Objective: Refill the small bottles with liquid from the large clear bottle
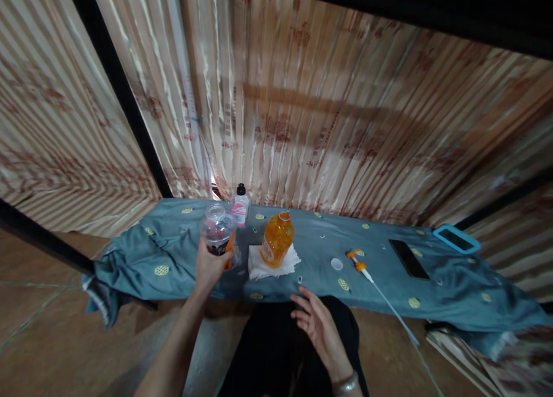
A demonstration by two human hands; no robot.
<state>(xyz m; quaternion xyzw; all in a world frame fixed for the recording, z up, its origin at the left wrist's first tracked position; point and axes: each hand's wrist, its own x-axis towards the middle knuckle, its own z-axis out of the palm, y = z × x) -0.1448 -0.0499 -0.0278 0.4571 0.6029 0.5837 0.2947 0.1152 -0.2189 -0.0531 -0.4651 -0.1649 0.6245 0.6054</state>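
Observation:
My left hand (pixel 211 264) is wrapped round a clear plastic cup (pixel 216 227) with a domed top and black lettering, at the left part of the cloth-covered surface. Something orange (pixel 230 252) shows beside the cup; its kind is partly hidden by my fingers. My right hand (pixel 317 322) is above my lap, fingers spread, holding nothing. An uncapped bottle of orange liquid (pixel 277 240) stands tilted-looking on a folded white cloth (pixel 257 270), between my two hands. Behind the cup is a small clear bottle (pixel 240 205) with a black cap and pink label.
A white round lid (pixel 336 264) lies right of the bottle, near an orange-and-white fitting (pixel 356 261) with a long thin tube. Farther right are a dark phone (pixel 408 259) and a blue-framed object (pixel 457 238). Striped sheeting (pixel 302 126) hangs behind the patterned grey-blue cloth (pixel 311 224).

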